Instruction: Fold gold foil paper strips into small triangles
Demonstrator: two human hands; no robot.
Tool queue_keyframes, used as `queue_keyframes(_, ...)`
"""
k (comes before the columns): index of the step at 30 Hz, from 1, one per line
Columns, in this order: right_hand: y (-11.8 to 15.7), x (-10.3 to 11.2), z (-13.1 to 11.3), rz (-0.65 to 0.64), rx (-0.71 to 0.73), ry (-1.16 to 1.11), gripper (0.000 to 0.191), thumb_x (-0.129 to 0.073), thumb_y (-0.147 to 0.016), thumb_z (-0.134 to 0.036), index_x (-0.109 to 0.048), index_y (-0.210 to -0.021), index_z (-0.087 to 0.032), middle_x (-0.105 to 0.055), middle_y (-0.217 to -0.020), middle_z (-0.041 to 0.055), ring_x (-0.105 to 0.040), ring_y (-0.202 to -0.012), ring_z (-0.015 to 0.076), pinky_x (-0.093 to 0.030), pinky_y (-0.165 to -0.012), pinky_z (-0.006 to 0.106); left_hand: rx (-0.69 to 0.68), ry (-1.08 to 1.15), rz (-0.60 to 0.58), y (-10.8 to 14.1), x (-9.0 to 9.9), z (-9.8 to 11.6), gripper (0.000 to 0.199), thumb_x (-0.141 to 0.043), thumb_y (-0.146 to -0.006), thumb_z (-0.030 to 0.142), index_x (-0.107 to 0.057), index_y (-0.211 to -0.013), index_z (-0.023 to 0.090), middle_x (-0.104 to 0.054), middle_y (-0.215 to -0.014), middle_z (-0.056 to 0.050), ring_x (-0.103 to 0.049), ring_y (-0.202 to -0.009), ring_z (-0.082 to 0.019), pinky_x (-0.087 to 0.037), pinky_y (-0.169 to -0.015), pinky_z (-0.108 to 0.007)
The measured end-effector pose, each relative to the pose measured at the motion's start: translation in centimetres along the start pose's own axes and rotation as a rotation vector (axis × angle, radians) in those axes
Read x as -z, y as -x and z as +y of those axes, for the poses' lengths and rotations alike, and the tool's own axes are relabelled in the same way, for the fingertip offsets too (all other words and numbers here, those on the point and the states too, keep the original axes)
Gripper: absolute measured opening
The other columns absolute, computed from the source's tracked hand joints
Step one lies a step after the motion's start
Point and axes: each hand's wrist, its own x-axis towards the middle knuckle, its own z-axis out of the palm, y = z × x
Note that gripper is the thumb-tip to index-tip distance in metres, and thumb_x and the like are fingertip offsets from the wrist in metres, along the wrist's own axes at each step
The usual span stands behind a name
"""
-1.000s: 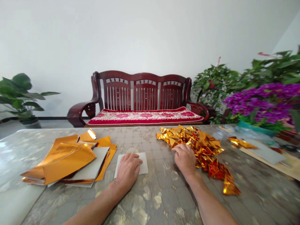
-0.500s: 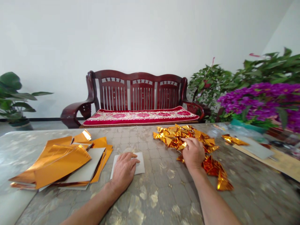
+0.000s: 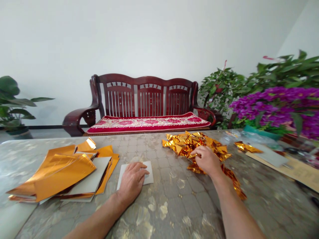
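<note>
My left hand [image 3: 134, 179] lies flat on a small white sheet of paper [image 3: 149, 178], fingers stretched out over it. My right hand [image 3: 208, 161] hovers at the near edge of a heap of folded gold foil pieces [image 3: 183, 143]. Its index finger is bent and apart from the thumb, with no piece visible between them; the other fingers are partly hidden. Just below that hand lies a loose folded foil piece [image 3: 196, 168]. More folded foil [image 3: 235, 182] shows to the right of my wrist, partly covered by my forearm.
On the left lies a stack of gold foil sheets [image 3: 62, 172] with white backs. Cardboard [image 3: 294, 171], a foil piece [image 3: 248, 147] and purple flowers [image 3: 274, 106] are at the right. Beyond the table [image 3: 169, 212] stands a wooden bench [image 3: 149, 99].
My right hand has shifted slightly right, its index finger now more bent. The forearm has swung right over the near foil pieces. My left hand stays on the white sheet.
</note>
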Motion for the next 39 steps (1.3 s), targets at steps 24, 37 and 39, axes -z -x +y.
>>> queue_keyframes(24,0.2,0.6,-3.8,-0.313,0.060,0.078,0.027,-0.061,-0.074,-0.012,-0.078,-0.080,-0.033,-0.076,-0.087,-0.0015,-0.067,-0.086,0.0196,-0.041,-0.067,0.027,-0.061,0.165,-0.073,0.4,-1.0,2.2,0.032,-0.051,-0.086,0.004,-0.072,-0.098,0.026,-0.070,-0.108,-0.003,-0.063,-0.101,-0.019,-0.050,-0.088,-0.032)
queue_keyframes(37,2.7,-4.1,-10.9,-0.425,0.276,-0.304,0.027,-0.061,-0.083,-0.018,-0.074,-0.105,-0.026,-0.071,-0.108,0.0022,-0.064,-0.102,0.0196,-0.045,-0.089,0.029,0.341,-0.175,-0.337,-0.3,2.4,0.5,0.031,-0.069,-0.081,0.036,-0.067,-0.109,0.023,-0.064,-0.108,-0.007,-0.057,-0.105,-0.027,-0.047,-0.090,-0.039)
queue_keyframes(39,3.3,-4.5,-11.9,-0.467,0.369,-0.388,0.042,-0.069,-0.077,-0.021,-0.068,-0.120,-0.026,-0.066,-0.124,0.0033,-0.058,-0.115,0.0215,-0.041,-0.099,0.032,0.325,-0.141,-0.351,-0.2,2.2,0.5,0.031,-0.068,-0.082,0.035,-0.066,-0.110,0.024,-0.064,-0.110,-0.006,-0.056,-0.107,-0.026,-0.046,-0.092,-0.037)
